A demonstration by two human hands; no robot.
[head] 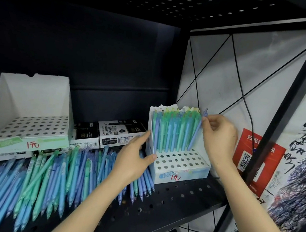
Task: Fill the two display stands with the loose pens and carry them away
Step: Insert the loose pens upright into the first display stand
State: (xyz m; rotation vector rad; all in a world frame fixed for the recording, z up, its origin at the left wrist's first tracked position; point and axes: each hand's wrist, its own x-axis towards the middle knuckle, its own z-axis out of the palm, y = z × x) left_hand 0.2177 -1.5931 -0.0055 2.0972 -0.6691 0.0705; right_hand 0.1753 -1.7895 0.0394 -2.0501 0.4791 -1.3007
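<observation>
**White card stand taking pens on a black shelf**

White and perforated, the right stand (180,168) is sitting at the right end of the black metal shelf (177,200). Its back rows are holding upright pens (173,132) in green, blue and lilac, while its front rows of holes are showing bare. The right hand (219,139) is pinching a lilac pen (196,133) near its top, between thumb and fingertips. This pen is leaning, its lower end meeting the hole plate just right of the upright ones; whether it is seated in a hole cannot be told. The left hand (132,162) is gripping the same stand's left wall, thumb curling over the front edge and fingers lying along the outside. Loose pens (49,177) are lying in a wide heap across the shelf, reaching under the left wrist and touching the stand's left side. The left stand (30,122) is resting behind the heap, holes unfilled, partly on flat boxes. Marker boxes (117,133) are lying between the two stands.
</observation>
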